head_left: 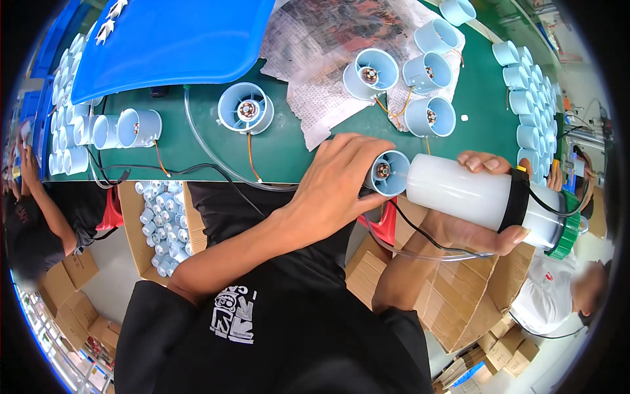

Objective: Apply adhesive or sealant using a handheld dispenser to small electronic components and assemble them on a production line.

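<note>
My left hand is wrapped round a light blue plastic fan housing, its open end turned to the right, with a copper-wound motor core visible inside. In my right hand lies a large white glue syringe barrel with a black band and a green end cap. The barrel's narrow tip points left into the mouth of the housing. Whether the tip touches anything inside cannot be made out. Beyond my hands, several similar housings with thin wires stand on the green table, one of them by itself.
A blue plastic tray sits at the far left, and newspaper lies under some housings. Stacked housings crowd both table ends. A clear hose and black cable cross the table. Cardboard boxes flank me; other people work on both sides.
</note>
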`<state>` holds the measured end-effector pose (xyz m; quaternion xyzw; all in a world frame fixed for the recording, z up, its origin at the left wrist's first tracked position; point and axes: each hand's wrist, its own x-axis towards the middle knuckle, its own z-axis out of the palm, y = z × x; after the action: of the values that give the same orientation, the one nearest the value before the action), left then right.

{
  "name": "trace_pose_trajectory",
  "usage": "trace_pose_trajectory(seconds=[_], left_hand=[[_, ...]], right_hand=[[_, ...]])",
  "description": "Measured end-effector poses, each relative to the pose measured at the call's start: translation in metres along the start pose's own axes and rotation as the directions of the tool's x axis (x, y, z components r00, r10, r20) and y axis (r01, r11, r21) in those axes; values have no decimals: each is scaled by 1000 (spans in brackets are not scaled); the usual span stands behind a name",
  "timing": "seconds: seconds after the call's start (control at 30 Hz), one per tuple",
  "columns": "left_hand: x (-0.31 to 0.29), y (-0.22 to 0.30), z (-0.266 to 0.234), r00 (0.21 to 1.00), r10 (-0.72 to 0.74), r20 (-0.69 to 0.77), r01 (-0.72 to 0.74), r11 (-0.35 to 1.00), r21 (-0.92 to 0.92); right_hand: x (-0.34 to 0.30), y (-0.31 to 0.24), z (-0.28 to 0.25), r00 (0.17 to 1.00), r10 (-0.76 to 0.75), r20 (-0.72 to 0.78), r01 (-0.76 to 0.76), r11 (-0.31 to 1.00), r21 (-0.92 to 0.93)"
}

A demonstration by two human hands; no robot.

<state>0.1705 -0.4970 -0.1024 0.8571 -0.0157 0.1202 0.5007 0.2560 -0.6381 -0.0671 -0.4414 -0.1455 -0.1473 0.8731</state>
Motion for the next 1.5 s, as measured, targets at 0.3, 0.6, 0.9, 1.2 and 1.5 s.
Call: trace_pose_trajectory(seconds=[0.3,0.6,0.9,1.2,1.5], left_hand=[[0,-1,1,1000,1,2,-1,1000,6],[-1,-4,-4,1000,11,-23,-11,1000,2],[-33,23,-40,988,49,-149,-78,977,-196],[-87,10,-158,804,-173,-569,333,924,189],[-40,34,-128,914,9,-405,-1,1000,19]], right_hand=[[2,1,-6,999,-5,35,5,1000,5],[-1,-2,-4,985,5,175,-22,996,91],[36,-57,-54,978,-206,-26,206,979,5],[52,-54,-70,982,-166,88,147,970,196],[33,-46,-27,876,432,-214,-439,898,16]])
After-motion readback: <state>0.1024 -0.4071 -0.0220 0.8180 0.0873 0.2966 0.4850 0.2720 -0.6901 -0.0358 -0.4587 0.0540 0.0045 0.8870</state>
